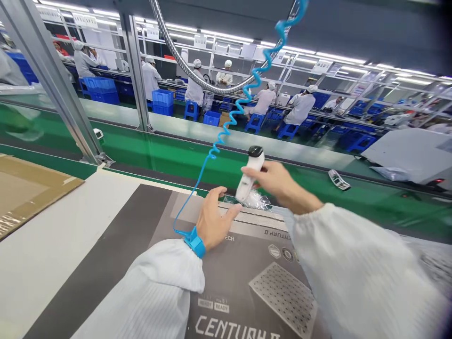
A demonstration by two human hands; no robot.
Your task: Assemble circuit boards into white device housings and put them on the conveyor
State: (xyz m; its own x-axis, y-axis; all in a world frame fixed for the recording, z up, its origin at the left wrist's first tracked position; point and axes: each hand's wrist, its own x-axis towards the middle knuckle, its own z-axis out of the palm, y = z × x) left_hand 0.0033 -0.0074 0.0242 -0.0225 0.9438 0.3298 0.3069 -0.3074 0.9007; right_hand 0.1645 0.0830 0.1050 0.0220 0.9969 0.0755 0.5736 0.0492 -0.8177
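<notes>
My right hand grips a white handheld device with a black top end, thumb on one side and fingers on the other, holding it tilted over the far edge of a grey printed cardboard. My left hand is just left of the device's lower end, its thumb and fingers apart with nothing between them. A blue wrist strap with a coiled blue cord is around my left wrist. Beneath the device lies crumpled clear plastic.
Beyond the cardboard runs a green conveyor belt. On it lie a white and black curved part and a small white part. Brown cardboard is at left. Metal posts and a flexible metal conduit frame the view. Several people sit at benches beyond.
</notes>
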